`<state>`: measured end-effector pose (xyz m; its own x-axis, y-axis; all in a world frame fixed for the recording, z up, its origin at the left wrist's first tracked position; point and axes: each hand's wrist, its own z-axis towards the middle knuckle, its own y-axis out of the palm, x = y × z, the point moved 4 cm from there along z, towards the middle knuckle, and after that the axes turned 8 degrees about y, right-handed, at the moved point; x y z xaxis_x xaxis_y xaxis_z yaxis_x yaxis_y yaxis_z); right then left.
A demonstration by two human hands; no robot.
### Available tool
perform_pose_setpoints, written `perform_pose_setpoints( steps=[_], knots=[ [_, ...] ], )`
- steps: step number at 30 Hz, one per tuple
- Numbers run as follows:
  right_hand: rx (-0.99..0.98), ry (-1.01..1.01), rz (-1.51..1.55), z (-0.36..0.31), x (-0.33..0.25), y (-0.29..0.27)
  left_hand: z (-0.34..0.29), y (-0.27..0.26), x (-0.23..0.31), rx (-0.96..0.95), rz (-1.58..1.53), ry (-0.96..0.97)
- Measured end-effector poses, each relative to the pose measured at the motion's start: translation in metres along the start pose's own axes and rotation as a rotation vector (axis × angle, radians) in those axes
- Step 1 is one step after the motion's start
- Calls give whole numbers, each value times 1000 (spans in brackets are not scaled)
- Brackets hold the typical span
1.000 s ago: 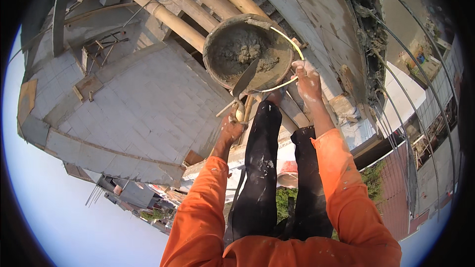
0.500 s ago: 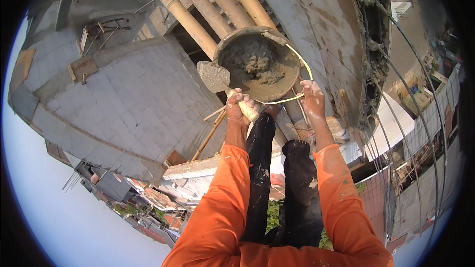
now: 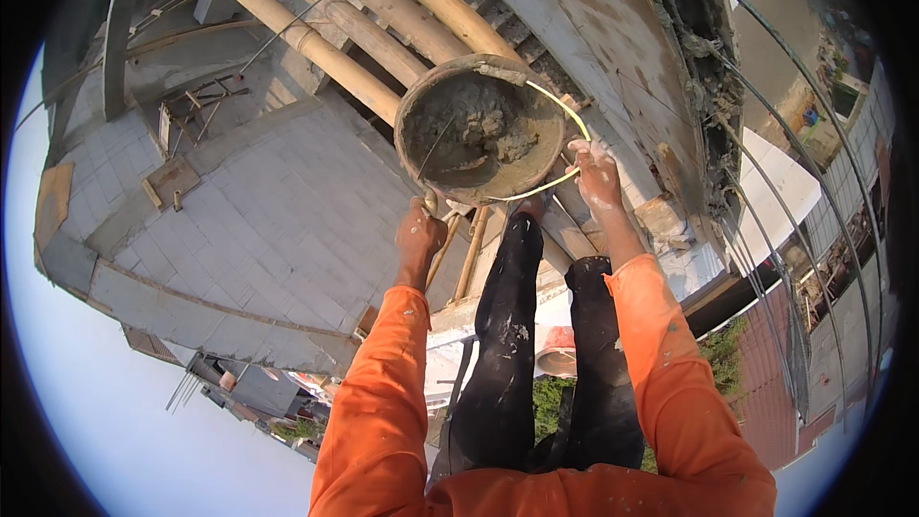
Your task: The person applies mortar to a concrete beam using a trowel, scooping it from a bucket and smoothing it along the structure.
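Beyond the bucket [image 3: 545, 130], bamboo poles [image 3: 412, 21] (thin rod [image 3: 311, 10] across), concrete [image 3: 574, 24] alongside.

Mortar [image 3: 483, 123]: in the bucket [image 3: 546, 117]
Trowel [image 3: 431, 201]: at the bucket's near-left rim
Poles [image 3: 306, 41]: beyond the bucket
Slab [image 3: 258, 206]: left of the bucket
Legs [image 3: 500, 345]: before the bucket

Left hand [image 3: 421, 232] grips trowel [image 3: 431, 200], blade edge-on over bucket [image 3: 409, 124] of mortar [image 3: 491, 124]; right hand [image 3: 597, 172] holds bucket's pale hoop handle [image 3: 565, 107].
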<state>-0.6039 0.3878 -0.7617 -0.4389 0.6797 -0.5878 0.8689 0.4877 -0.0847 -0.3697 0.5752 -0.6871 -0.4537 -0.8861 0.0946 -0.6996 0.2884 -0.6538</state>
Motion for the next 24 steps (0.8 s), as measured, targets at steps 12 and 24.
perform_pose_setpoints(
  steps=[12,24],
  knots=[
    [-18,-191,257,8,-1,9,44,-81,152,113,1039,880],
    [14,-190,165,-4,6,6,-9,23,43,-345,488,379]
  ],
)
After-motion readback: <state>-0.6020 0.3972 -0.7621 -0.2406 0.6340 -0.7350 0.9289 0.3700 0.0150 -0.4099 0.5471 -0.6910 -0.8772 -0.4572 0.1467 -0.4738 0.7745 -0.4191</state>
